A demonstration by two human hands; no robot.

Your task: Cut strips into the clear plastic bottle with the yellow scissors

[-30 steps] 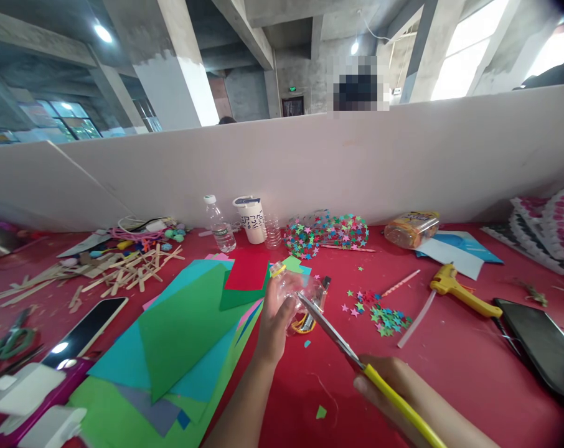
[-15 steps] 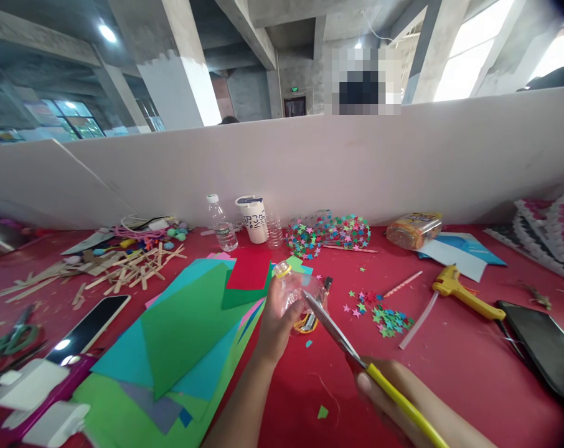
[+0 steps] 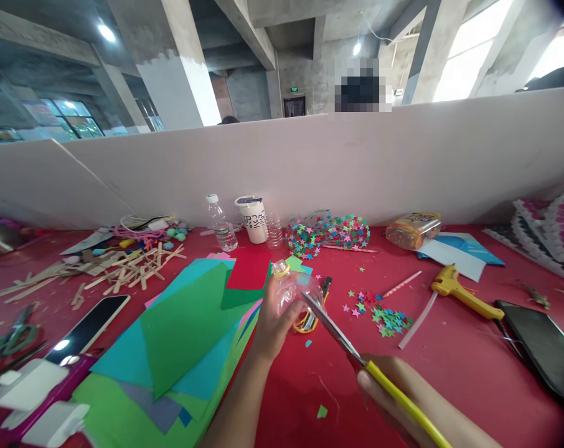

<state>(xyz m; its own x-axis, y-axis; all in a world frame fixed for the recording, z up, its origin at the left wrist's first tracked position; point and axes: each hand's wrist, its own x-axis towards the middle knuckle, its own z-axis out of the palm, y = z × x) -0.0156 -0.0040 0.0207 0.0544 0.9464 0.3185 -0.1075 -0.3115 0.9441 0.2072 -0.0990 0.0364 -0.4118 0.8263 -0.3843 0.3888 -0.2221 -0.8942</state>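
Between the thumb and fingers of my left hand is a clear plastic bottle top, its neck with a yellow ring pointing up and away to the left. My right hand is closed around scissors with yellow handles. Their blades point up and left, with the tips at the plastic near my left thumb; whether they cut into it I cannot tell. Behind the bottle top, on the red table, lies a yellow-edged item, partly hidden.
Coloured paper sheets lie left of my hands. Star sequins and a yellow glue gun are to the right. A water bottle and a paper cup stand before the white partition. Craft sticks lie further left.
My left hand and the bottle top have shifted very slightly left. The scissors stay nearly in place with their tips at the plastic.
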